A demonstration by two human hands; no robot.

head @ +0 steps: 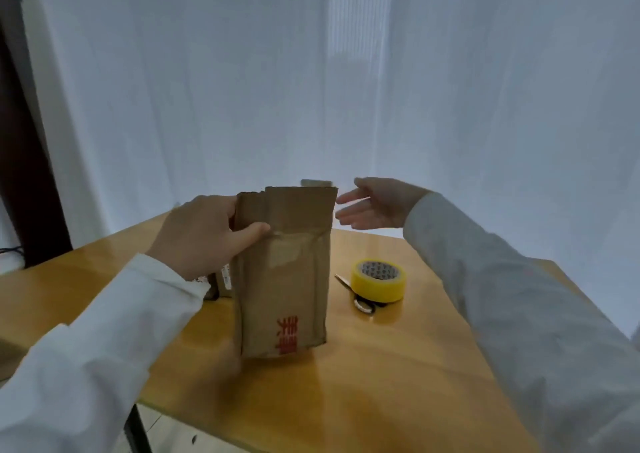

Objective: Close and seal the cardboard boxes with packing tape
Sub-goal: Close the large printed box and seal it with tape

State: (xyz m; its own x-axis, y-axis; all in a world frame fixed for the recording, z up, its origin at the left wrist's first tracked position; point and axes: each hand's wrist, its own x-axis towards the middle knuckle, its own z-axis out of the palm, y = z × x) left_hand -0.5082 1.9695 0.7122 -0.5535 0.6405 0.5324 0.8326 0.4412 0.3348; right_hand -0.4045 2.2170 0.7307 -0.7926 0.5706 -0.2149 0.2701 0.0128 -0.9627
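A tall brown cardboard box with red characters near its base stands upright on the wooden table. Its top flaps stick up, unfolded. My left hand grips the box's upper left edge, thumb across the front face. Just to the right of the top flaps hovers my right hand, fingers spread, not touching the box. A roll of yellow packing tape lies flat on the table to the right of the box.
Scissors lie partly under the tape roll. Another cardboard piece shows behind the box at the left. A white curtain hangs behind the table. The table's near edge drops to the floor at bottom left.
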